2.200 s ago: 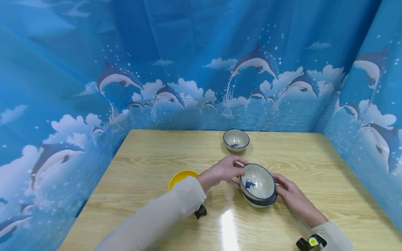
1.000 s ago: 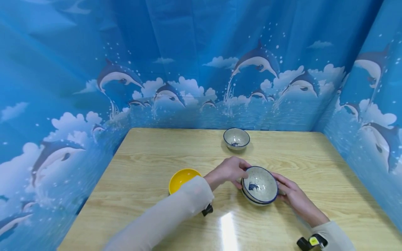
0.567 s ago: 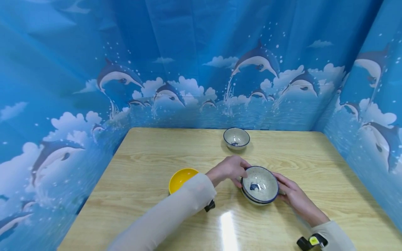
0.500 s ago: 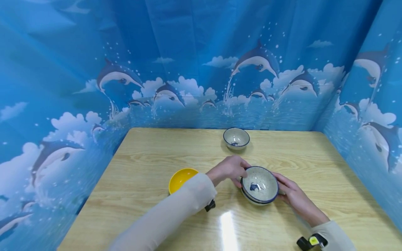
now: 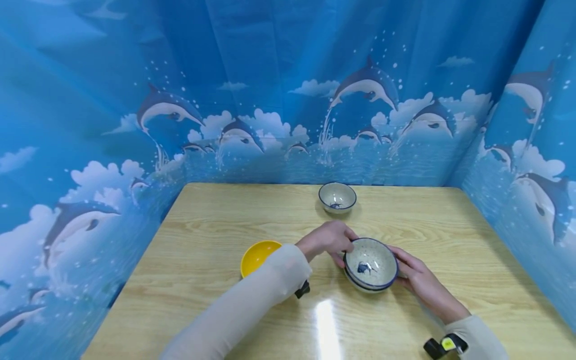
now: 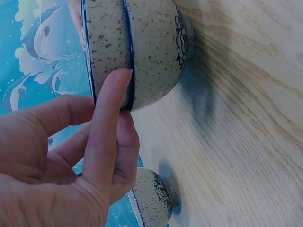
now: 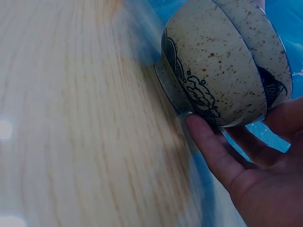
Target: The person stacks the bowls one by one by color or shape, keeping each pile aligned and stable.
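Observation:
Two speckled grey-white ceramic bowls with blue rims sit one inside the other on the right half of the table. The upper bowl [image 5: 371,261] shows a blue fish inside; only the outer side of the lower bowl [image 7: 213,61] is visible. My left hand [image 5: 334,238] grips the stack at its left, fingertips at the upper rim and a finger lying across both rims in the left wrist view. On the opposite side my right hand [image 5: 420,277] holds the stack, one finger by the lower bowl's foot and the thumb near its rim.
Another matching bowl [image 5: 337,197] stands at the back of the wooden table [image 5: 216,215]. A yellow bowl [image 5: 258,256] lies left of the stack, partly covered by my left sleeve. A dolphin-print curtain [image 5: 270,100] closes off the back and sides.
Earlier the upper bowl was tilted, with the lower bowl's dark inside showing below it. It has settled down into the lower bowl. Both hands stay at the stack, nearly still lately.

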`<state>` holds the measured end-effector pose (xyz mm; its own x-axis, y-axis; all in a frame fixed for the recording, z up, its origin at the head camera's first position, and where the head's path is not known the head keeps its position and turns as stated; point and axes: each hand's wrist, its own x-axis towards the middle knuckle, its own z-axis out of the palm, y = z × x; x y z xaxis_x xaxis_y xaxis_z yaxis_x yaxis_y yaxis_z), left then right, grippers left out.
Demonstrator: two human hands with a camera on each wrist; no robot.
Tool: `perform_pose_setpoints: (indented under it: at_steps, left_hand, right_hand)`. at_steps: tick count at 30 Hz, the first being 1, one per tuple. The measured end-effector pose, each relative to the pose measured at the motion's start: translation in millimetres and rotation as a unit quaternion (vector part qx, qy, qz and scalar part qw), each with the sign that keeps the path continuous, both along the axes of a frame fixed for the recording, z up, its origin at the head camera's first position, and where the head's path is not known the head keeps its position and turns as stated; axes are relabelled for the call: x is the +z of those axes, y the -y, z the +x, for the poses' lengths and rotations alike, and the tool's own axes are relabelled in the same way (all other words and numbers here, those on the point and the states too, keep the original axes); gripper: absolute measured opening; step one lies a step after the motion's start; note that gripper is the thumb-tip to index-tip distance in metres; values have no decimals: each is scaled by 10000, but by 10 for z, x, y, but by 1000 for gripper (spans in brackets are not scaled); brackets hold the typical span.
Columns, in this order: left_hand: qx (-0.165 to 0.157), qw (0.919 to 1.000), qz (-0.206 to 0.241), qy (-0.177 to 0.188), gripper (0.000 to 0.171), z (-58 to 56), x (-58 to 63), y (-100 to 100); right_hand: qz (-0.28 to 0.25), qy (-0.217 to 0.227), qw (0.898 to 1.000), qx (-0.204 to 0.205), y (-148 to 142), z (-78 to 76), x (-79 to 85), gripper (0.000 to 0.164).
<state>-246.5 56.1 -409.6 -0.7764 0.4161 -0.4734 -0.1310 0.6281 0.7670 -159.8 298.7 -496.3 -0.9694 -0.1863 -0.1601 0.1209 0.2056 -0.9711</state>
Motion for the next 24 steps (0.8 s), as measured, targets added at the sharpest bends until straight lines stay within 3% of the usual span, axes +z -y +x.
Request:
perform_pose_setpoints:
  at_steps: [10, 18, 24]
  left_hand:
    - [-87, 9998, 87, 177, 41, -45, -15, 2]
    - [-234, 9986, 442, 167, 38, -37, -32, 76]
    - [-48, 9985, 516, 149, 27, -43, -43, 111]
  right_hand:
    - [-93, 43, 9999, 73, 10, 9, 26, 55]
    - [-22, 58, 10000, -19, -8, -1, 7, 56]
    - [8, 29, 9999, -104, 7, -4, 22, 55]
